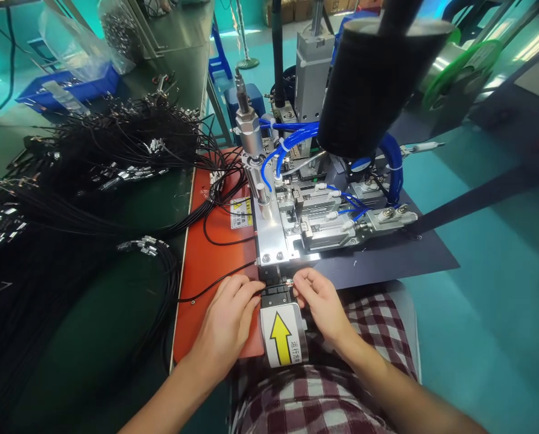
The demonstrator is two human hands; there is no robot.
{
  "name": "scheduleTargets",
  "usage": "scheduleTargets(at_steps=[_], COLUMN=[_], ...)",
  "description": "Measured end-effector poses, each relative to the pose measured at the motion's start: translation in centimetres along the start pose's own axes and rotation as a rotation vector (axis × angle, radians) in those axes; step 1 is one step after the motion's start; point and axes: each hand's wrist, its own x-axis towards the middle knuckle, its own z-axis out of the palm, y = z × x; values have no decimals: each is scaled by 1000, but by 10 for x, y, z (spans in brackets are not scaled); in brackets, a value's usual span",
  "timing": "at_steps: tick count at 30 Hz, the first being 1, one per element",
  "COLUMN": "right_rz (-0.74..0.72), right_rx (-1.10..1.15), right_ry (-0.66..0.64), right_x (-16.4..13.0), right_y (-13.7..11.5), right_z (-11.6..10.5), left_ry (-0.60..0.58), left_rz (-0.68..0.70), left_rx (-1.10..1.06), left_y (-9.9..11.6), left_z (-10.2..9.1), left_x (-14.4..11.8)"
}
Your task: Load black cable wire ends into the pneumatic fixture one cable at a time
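My left hand (231, 310) is closed, thumb and fingers pinching a black cable (276, 286) at the left side of a small black slotted fixture (276, 296). Across the fixture, my right hand (317, 295) pinches the cable's small shiny end (290, 282) between thumb and fingertips. The cable lies over the slots between both hands. Just below the fixture sits a white label with a yellow arrow (281, 339). Directly beyond is the machine's metal plate (272, 241). My fingertips partly hide the cable end.
The machine carries air cylinders (328, 232), blue tubes (296, 138) and a large black cylinder (369, 90) overhead. On the left, bundles of black cables (116, 157) with metal ends spread over a dark table. An orange-red mat (219, 271) lies beside the machine; a blue bin (70, 90) stands behind.
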Motion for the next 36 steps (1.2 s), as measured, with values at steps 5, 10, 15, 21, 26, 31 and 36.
scheduleTargets(at_steps=[5,10,15,21,26,31,36], right_rz=[-22,-42,-38,-12,-16,-29,-27], right_rx=[-40,-62,-61,-40,-39,-45,-22], right_ry=[19,22,13,2,-6,-16,8], right_x=[-2,-3,-2,0,-1,-1,-2], right_y=[-1,-2,-2,-1,1,0,5], right_z=[1,3,3,1,0,1,3], left_ry=[-63,-67,-79,-133,-198,-182,-134], left_rz=[156,242,246,145,63,79,46], left_rx=[2,66,68,108,108,30,19], left_y=[-12,-14,-16,-13,0,9,9], left_z=[-2,-6,-6,-3,12,17,22], left_x=[0,3,5,2,0,6,8])
